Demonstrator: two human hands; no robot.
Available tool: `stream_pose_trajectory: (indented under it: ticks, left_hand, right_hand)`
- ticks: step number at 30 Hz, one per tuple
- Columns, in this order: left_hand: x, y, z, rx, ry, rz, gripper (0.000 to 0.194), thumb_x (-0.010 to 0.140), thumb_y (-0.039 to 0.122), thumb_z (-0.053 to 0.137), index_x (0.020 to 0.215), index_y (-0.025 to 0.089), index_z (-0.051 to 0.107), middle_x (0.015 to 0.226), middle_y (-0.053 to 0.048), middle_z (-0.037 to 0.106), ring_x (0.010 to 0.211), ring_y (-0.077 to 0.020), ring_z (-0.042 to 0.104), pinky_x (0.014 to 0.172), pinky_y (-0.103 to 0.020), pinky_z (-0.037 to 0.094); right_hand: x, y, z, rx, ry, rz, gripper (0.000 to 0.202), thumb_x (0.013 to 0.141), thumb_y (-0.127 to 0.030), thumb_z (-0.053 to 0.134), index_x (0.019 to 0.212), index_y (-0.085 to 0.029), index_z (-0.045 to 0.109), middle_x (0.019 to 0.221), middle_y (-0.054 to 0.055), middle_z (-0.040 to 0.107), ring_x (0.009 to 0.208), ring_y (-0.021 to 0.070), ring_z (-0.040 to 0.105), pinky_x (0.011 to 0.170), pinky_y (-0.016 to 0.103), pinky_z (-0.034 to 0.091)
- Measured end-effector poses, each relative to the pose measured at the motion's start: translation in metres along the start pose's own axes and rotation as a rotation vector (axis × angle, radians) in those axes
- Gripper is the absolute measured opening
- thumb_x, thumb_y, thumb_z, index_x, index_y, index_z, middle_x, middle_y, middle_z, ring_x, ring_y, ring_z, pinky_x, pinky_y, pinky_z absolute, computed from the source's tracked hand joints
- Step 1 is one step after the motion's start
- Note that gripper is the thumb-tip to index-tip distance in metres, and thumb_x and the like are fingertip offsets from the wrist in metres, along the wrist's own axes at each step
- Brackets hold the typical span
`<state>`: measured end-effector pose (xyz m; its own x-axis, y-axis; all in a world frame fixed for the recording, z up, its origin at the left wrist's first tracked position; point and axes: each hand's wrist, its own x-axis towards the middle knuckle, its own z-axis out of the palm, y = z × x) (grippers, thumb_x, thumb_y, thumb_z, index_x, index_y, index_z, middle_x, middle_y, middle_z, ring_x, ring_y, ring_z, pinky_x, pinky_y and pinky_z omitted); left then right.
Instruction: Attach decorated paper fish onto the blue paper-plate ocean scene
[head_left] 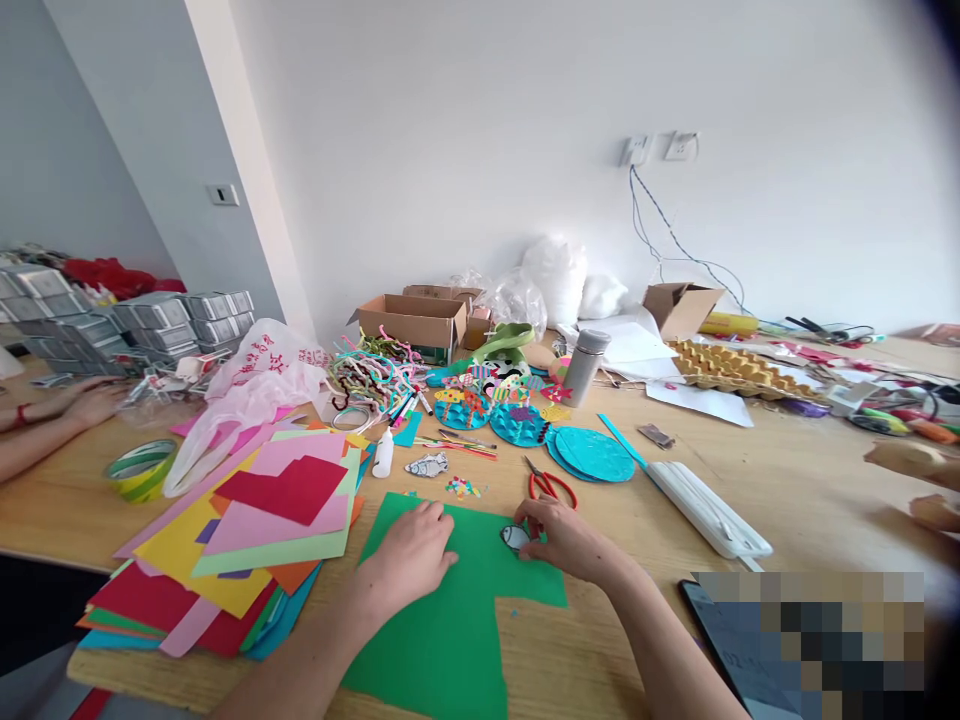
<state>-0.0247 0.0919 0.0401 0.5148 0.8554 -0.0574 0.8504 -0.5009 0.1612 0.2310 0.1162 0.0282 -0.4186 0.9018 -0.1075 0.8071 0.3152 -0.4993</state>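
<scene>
A green paper sheet [457,640] with a piece cut from its lower right lies in front of me. On its upper left part rests my left hand [415,545], fingers loosely bent, holding nothing. The fingers of my right hand [559,538] grip the right end of a small grey paper fish [514,538] on the sheet's right part. Red-handled scissors [551,488] lie just beyond that hand. Farther off are a larger grey fish cutout [426,465], small colourful paper bits [463,488] and a white glue bottle [382,455].
Stacked coloured papers [285,490] and green-yellow tape [141,470] are at left. Blue discs [592,454], a grey flask [586,370] and pipe cleaners [371,380] stand behind. A white power strip [709,508] and phone [731,640] lie right. Other people's hands show at both sides.
</scene>
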Motion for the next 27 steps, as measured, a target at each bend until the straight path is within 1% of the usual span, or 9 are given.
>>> stream_pose_trajectory:
  ticks: [3,5,8,12,15,19,21,24,27]
  left_hand:
    - [-0.001,0.010,-0.014,0.070,-0.105,0.016,0.017,0.084,0.029,0.060,0.093,0.014,0.064,0.100,-0.012,0.063,0.099,-0.0297,0.059,0.082,-0.041,0.048]
    - [0.000,0.023,-0.020,0.112,-0.121,0.027,0.018,0.084,0.029,0.060,0.094,0.014,0.064,0.098,-0.013,0.064,0.099,-0.0315,0.059,0.082,-0.043,0.048]
    - [0.008,0.047,-0.017,0.071,0.002,0.112,0.019,0.087,0.032,0.058,0.096,0.016,0.063,0.099,-0.011,0.063,0.099,-0.0291,0.058,0.082,-0.041,0.048]
    - [0.020,0.066,0.006,-0.024,0.154,0.220,0.018,0.090,0.028,0.053,0.104,0.018,0.059,0.107,-0.008,0.061,0.102,-0.0247,0.055,0.085,-0.038,0.047]
    - [0.023,0.066,0.023,-0.030,0.153,0.251,0.023,0.090,0.026,0.053,0.111,0.018,0.057,0.111,-0.008,0.060,0.104,-0.0250,0.053,0.087,-0.038,0.046]
    - [0.021,0.061,0.031,-0.002,0.119,0.278,0.028,0.090,0.028,0.053,0.116,0.017,0.056,0.113,-0.008,0.060,0.104,-0.0263,0.051,0.086,-0.040,0.045]
    - [0.020,0.060,0.030,0.003,0.112,0.287,0.029,0.090,0.028,0.052,0.117,0.017,0.055,0.114,-0.009,0.060,0.105,-0.0266,0.051,0.087,-0.040,0.044]
    - [0.021,0.059,0.030,-0.001,0.094,0.290,0.028,0.091,0.029,0.050,0.116,0.017,0.056,0.117,-0.010,0.059,0.108,-0.0270,0.050,0.088,-0.041,0.042]
    - [0.021,0.059,0.031,-0.002,0.087,0.289,0.027,0.091,0.029,0.050,0.116,0.018,0.056,0.119,-0.010,0.058,0.109,-0.0272,0.049,0.089,-0.041,0.042]
  right_hand:
    - [0.000,0.003,0.002,-0.008,0.001,0.004,0.032,0.068,-0.028,0.074,0.097,-0.019,0.064,0.092,0.005,0.065,0.087,0.0198,0.057,0.073,0.029,0.042]
    - [0.001,0.004,0.003,-0.024,-0.003,0.006,0.032,0.067,-0.028,0.073,0.097,-0.020,0.064,0.092,0.005,0.065,0.087,0.0202,0.057,0.073,0.029,0.042]
    - [0.001,0.004,0.003,-0.040,-0.008,-0.005,0.029,0.068,-0.027,0.071,0.095,-0.021,0.064,0.089,0.004,0.065,0.088,0.0210,0.057,0.074,0.030,0.041]
    - [0.000,0.002,0.003,-0.048,0.012,-0.059,0.024,0.070,-0.020,0.066,0.094,-0.020,0.065,0.087,0.004,0.067,0.088,0.0208,0.057,0.073,0.029,0.041]
    - [0.000,0.002,0.004,-0.053,0.021,-0.092,0.023,0.071,-0.018,0.064,0.094,-0.019,0.066,0.086,0.005,0.067,0.086,0.0201,0.058,0.073,0.029,0.041]
    - [-0.001,0.006,0.001,-0.008,0.035,-0.118,0.023,0.071,-0.024,0.069,0.093,-0.018,0.066,0.088,0.006,0.067,0.087,0.0204,0.058,0.075,0.030,0.043]
    - [-0.002,0.010,-0.005,0.030,0.127,-0.119,0.021,0.075,-0.027,0.067,0.092,-0.017,0.066,0.091,0.007,0.066,0.088,0.0204,0.058,0.078,0.030,0.043]
    - [-0.003,0.019,-0.014,0.026,0.322,-0.064,0.016,0.084,-0.027,0.055,0.091,-0.017,0.065,0.089,0.008,0.066,0.086,0.0196,0.058,0.077,0.030,0.042]
    - [-0.004,0.026,-0.017,-0.024,0.394,-0.015,0.018,0.087,-0.024,0.049,0.087,-0.018,0.066,0.086,0.007,0.066,0.082,0.0189,0.057,0.074,0.029,0.041]
